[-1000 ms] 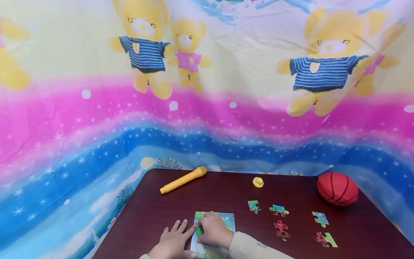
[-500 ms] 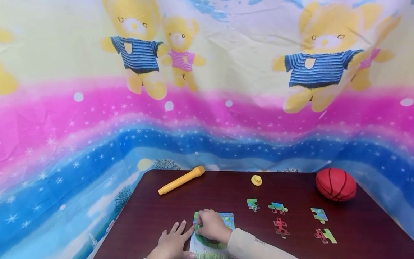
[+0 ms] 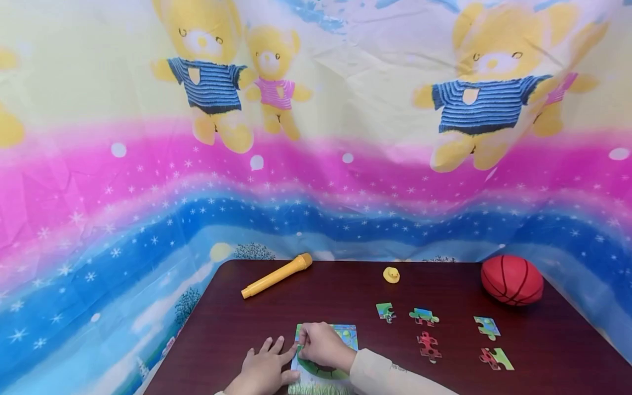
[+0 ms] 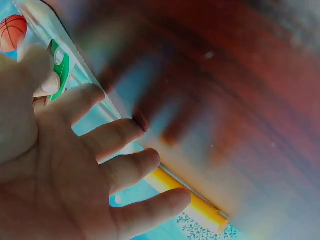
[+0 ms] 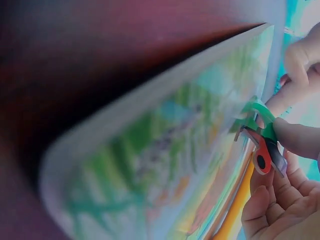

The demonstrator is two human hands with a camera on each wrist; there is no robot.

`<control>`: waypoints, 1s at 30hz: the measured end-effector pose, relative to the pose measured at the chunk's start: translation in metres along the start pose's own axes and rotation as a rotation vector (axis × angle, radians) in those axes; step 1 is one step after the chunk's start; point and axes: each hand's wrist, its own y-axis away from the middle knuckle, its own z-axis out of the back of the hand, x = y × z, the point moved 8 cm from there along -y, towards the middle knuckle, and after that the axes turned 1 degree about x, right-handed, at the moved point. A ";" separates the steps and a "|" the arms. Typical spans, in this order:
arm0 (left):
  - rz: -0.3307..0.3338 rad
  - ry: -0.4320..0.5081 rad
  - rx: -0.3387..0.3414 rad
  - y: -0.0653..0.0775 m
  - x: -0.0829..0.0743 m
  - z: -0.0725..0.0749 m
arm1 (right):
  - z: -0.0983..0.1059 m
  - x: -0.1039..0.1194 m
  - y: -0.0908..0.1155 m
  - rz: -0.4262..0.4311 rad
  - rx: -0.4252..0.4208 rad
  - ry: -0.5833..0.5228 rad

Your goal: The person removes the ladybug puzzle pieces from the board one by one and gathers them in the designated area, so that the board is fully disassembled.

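My right hand (image 3: 326, 345) is over the puzzle board (image 3: 348, 336), thumb and fingers pinching a jigsaw piece (image 5: 265, 137) with green and red on it. In the right wrist view the piece is tilted, close over the board's picture. From the head, my right hand hides most of it. Its green face (image 4: 62, 70) also shows between the fingertips in the left wrist view. My left hand (image 3: 264, 366) lies with straight, spread fingers beside the board, index finger and thumb at its left edge. A green curved shape on the board shows below my right hand.
Several loose jigsaw pieces (image 3: 428, 346) lie to the right on the dark red table (image 3: 222, 312). Along the back are a yellow toy microphone (image 3: 276, 276), a yellow rubber duck (image 3: 391, 275) and a red toy basketball (image 3: 512, 280). A bear-print cloth (image 3: 316, 181) hangs behind.
My right hand has shifted a little and turned; the green piece's face, seen earlier, is now mostly hidden. More of the green curve shows on the board. The left hand stays put.
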 end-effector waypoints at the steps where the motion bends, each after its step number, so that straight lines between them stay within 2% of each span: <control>1: 0.006 -0.008 -0.007 -0.001 0.000 0.000 | 0.000 -0.001 0.000 0.001 -0.001 -0.004; 5: 0.039 -0.031 -0.050 -0.003 -0.002 0.000 | -0.001 -0.001 0.002 0.005 -0.003 -0.016; 12: 0.071 0.018 -0.134 -0.002 -0.005 0.004 | -0.001 0.003 0.006 0.031 -0.006 -0.013; 17: 0.097 0.028 -0.112 -0.004 -0.005 0.004 | 0.007 0.006 0.008 0.042 -0.005 -0.072; 21: 0.123 0.043 -0.079 -0.005 -0.003 0.003 | 0.023 0.006 0.009 0.051 -0.020 -0.128; 24: 0.123 0.045 -0.081 -0.006 -0.003 0.004 | 0.040 0.001 0.011 0.018 -0.046 -0.162; 30: 0.135 0.061 -0.063 -0.006 -0.001 0.004 | 0.076 -0.027 0.018 -0.076 -0.135 -0.218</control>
